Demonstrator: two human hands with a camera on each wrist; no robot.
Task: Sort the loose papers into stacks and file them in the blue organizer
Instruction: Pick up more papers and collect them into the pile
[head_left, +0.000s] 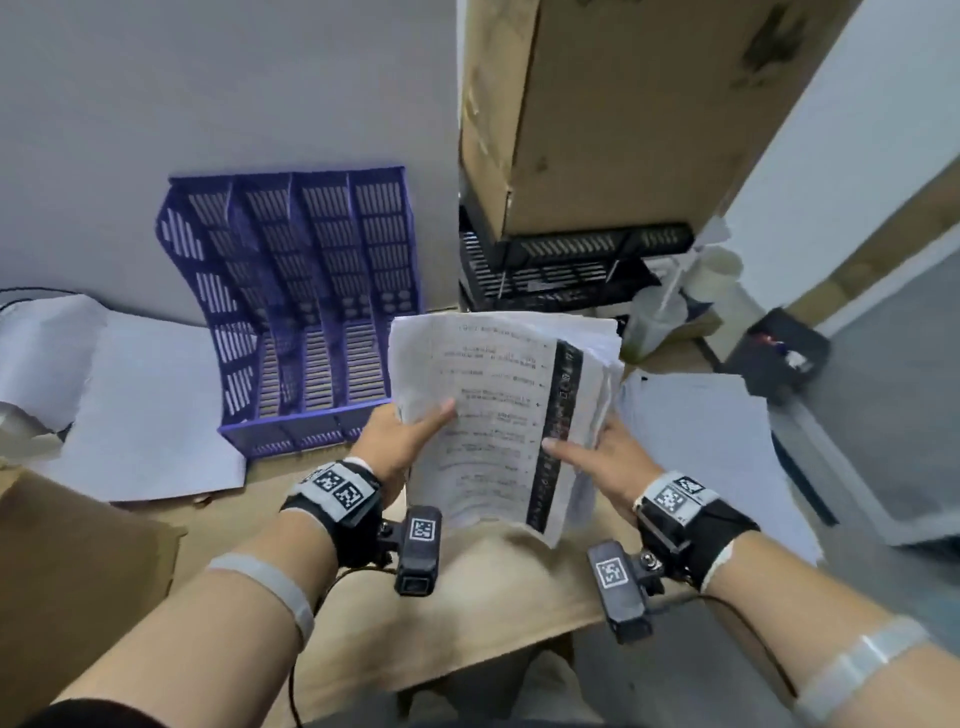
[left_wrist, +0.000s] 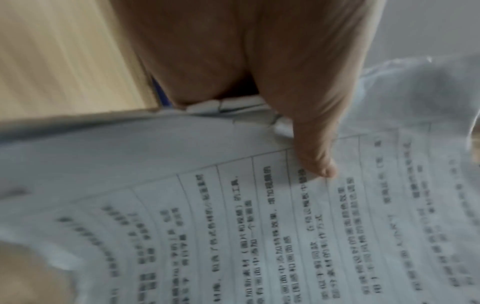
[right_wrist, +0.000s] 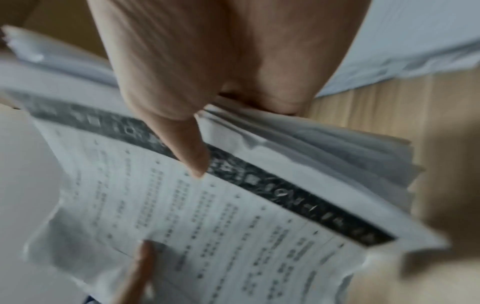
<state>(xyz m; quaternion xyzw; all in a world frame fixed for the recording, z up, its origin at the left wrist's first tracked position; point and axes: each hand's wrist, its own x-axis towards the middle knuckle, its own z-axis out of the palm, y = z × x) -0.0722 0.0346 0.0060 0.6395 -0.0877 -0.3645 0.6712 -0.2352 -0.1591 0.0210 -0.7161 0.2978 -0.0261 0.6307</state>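
Note:
Both hands hold a stack of printed papers (head_left: 498, 415) above the wooden desk, just right of the blue organizer (head_left: 296, 306). My left hand (head_left: 405, 441) grips the stack's left edge, thumb lying on the top sheet (left_wrist: 259, 216). My right hand (head_left: 597, 457) grips the right edge, thumb on the dark printed band (right_wrist: 259, 185). The stack's loose sheet edges (right_wrist: 337, 148) fan out unevenly. The organizer stands against the wall, its visible slots holding nothing.
Loose white sheets lie at the left (head_left: 135, 405) and at the right (head_left: 711, 447) of the desk. A black tray (head_left: 550, 270) under a cardboard box (head_left: 597, 114) stands at the back right, with plastic cups (head_left: 660, 317) beside it. The desk's front edge (head_left: 467, 660) is near.

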